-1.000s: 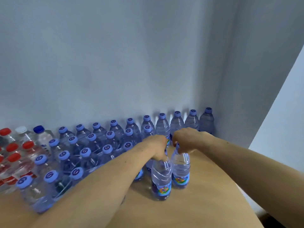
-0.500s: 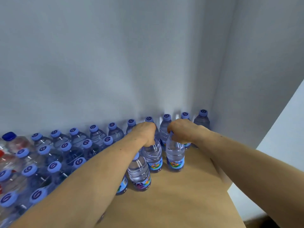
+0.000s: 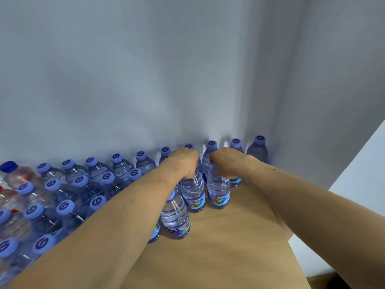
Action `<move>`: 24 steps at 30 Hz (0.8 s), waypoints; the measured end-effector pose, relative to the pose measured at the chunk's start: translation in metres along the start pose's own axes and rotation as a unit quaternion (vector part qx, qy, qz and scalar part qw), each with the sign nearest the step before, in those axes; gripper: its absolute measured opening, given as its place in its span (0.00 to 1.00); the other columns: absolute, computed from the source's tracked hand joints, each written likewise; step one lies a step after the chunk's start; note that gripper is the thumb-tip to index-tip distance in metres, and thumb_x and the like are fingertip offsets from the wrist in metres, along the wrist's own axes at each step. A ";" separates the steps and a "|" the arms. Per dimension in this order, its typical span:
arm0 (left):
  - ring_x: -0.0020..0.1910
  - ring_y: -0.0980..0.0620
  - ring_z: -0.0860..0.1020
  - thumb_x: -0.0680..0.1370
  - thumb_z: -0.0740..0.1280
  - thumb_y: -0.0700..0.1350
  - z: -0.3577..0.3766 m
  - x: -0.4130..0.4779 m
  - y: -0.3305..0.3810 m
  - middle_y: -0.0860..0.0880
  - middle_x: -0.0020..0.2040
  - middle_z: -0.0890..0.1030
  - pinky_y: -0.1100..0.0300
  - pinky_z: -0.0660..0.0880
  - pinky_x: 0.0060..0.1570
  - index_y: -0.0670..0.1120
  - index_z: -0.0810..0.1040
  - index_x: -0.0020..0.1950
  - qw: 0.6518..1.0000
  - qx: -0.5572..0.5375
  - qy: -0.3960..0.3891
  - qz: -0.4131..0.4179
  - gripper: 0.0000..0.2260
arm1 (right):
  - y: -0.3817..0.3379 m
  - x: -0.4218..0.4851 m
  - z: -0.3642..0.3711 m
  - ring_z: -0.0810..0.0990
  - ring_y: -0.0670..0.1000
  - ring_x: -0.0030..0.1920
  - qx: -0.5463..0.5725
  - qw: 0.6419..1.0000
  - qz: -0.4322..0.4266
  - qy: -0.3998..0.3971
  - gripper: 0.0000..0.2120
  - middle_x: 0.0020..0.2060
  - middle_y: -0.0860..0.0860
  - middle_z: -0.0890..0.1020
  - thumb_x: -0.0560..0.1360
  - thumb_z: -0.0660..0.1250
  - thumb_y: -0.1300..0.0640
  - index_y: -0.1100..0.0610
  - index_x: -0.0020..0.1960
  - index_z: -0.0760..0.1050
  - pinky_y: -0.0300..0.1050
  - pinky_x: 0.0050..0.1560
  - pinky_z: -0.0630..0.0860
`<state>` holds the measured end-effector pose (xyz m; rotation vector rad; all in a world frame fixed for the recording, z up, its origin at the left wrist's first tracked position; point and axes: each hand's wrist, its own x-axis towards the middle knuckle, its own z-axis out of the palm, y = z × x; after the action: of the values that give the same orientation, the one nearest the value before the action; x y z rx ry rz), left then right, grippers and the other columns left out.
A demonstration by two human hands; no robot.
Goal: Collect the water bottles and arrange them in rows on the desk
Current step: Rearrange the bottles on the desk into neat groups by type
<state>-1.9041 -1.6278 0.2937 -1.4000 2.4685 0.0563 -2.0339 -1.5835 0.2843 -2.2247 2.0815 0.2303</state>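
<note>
We are gripping the left bottle [image 3: 192, 195] by its neck with our left hand [image 3: 184, 161], the right bottle [image 3: 218, 192] with our right hand [image 3: 227, 163], both standing upright, far right on the surface [image 3: 229, 251], colourful labels unreadable.

left hand [image 3: 184, 162] fisted, right hand [image 3: 227, 163] fisted

desk [image 3: 239, 247]: light wood | on it: water bottles [image 3: 83, 184] upright, in rows, against wall

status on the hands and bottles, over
Left hand grips neck of left bottle, right hand grips right bottle. Both upright, side by side on desk. Back row close behind, third bottle near left forearm.
</note>
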 end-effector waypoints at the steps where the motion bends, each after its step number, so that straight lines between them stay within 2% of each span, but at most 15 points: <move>1: 0.53 0.45 0.79 0.76 0.69 0.42 -0.001 0.000 0.000 0.45 0.54 0.81 0.57 0.72 0.42 0.43 0.79 0.55 1.000 0.000 -0.003 0.001 0.09 | -0.001 0.001 0.001 0.78 0.57 0.51 -0.002 1.000 0.001 0.001 0.11 0.52 0.57 0.79 0.77 0.63 0.60 0.58 0.59 0.73 0.44 0.42 0.69; 3: 0.53 0.45 0.79 0.76 0.69 0.42 -0.001 0.001 0.002 0.45 0.54 0.81 0.57 0.71 0.42 0.44 0.79 0.55 1.000 0.003 -0.006 0.002 0.08 | -0.001 0.002 0.001 0.78 0.57 0.49 -0.002 1.000 0.004 0.001 0.11 0.52 0.57 0.79 0.77 0.62 0.61 0.58 0.59 0.73 0.45 0.42 0.69; 6: 0.54 0.44 0.78 0.77 0.68 0.42 0.001 0.002 0.002 0.45 0.54 0.80 0.56 0.71 0.42 0.44 0.78 0.54 1.000 0.011 0.005 0.006 0.07 | 0.000 0.004 0.000 0.78 0.58 0.54 -0.012 1.000 0.005 0.007 0.12 0.53 0.57 0.79 0.77 0.62 0.61 0.57 0.60 0.73 0.45 0.43 0.70; 9: 0.56 0.44 0.78 0.77 0.68 0.43 0.002 -0.001 0.001 0.45 0.57 0.79 0.56 0.70 0.43 0.45 0.78 0.57 1.000 0.011 0.012 0.005 0.09 | -0.004 0.004 0.000 0.78 0.58 0.56 -0.032 0.999 0.014 0.003 0.14 0.55 0.57 0.78 0.78 0.60 0.62 0.57 0.63 0.72 0.45 0.45 0.70; 12: 0.56 0.45 0.77 0.76 0.69 0.46 0.000 -0.010 -0.003 0.46 0.57 0.79 0.56 0.71 0.43 0.48 0.77 0.55 1.000 -0.004 0.003 0.009 0.09 | -0.006 -0.003 -0.002 0.78 0.57 0.56 -0.062 0.998 0.011 -0.015 0.18 0.56 0.55 0.78 0.78 0.62 0.59 0.57 0.67 0.68 0.47 0.45 0.71; 13: 0.56 0.45 0.77 0.75 0.70 0.48 -0.002 -0.015 -0.006 0.47 0.57 0.79 0.56 0.71 0.44 0.48 0.76 0.55 1.000 -0.016 0.008 0.015 0.11 | -0.006 -0.007 -0.004 0.78 0.57 0.56 -0.067 0.997 0.012 -0.024 0.21 0.56 0.54 0.78 0.76 0.64 0.57 0.56 0.68 0.65 0.47 0.44 0.71; 15: 0.57 0.44 0.77 0.73 0.71 0.51 -0.009 -0.026 -0.018 0.47 0.59 0.79 0.55 0.74 0.49 0.48 0.75 0.63 0.998 -0.050 0.034 0.018 0.20 | -0.006 -0.015 -0.012 0.78 0.57 0.55 -0.087 0.996 0.023 -0.023 0.26 0.56 0.53 0.78 0.74 0.67 0.53 0.55 0.69 0.63 0.47 0.44 0.71; 16: 0.58 0.43 0.77 0.72 0.72 0.52 -0.013 -0.034 -0.026 0.47 0.59 0.79 0.54 0.75 0.53 0.47 0.75 0.65 0.996 -0.071 0.046 0.013 0.22 | -0.009 -0.019 -0.018 0.78 0.57 0.56 -0.101 0.995 0.024 -0.005 0.25 0.56 0.53 0.77 0.73 0.68 0.53 0.55 0.68 0.64 0.47 0.45 0.71; 18: 0.55 0.43 0.78 0.72 0.71 0.52 -0.020 -0.052 -0.045 0.45 0.57 0.81 0.53 0.76 0.55 0.46 0.77 0.62 0.994 -0.101 0.047 -0.008 0.20 | -0.026 -0.022 -0.033 0.77 0.57 0.58 -0.104 0.993 0.016 0.044 0.20 0.58 0.54 0.75 0.74 0.67 0.53 0.55 0.65 0.69 0.46 0.48 0.71; 21: 0.52 0.43 0.80 0.74 0.70 0.50 -0.021 -0.085 -0.076 0.44 0.55 0.82 0.52 0.78 0.53 0.44 0.80 0.59 0.992 -0.108 0.039 -0.044 0.16 | -0.076 -0.021 -0.055 0.76 0.57 0.59 -0.034 0.995 -0.026 0.090 0.17 0.59 0.55 0.76 0.74 0.67 0.54 0.54 0.62 0.74 0.45 0.51 0.71; 24: 0.50 0.44 0.80 0.76 0.69 0.49 -0.012 -0.122 -0.110 0.44 0.52 0.82 0.56 0.76 0.49 0.44 0.81 0.55 0.991 -0.108 0.032 -0.074 0.13 | -0.142 -0.028 -0.062 0.77 0.57 0.59 0.007 0.992 -0.091 0.087 0.16 0.58 0.55 0.78 0.74 0.66 0.53 0.55 0.61 0.75 0.46 0.54 0.73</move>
<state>-1.7561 -1.5861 0.3515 -1.6948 2.4604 0.2577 -1.8912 -1.5566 0.3442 -2.4883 1.9328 0.0090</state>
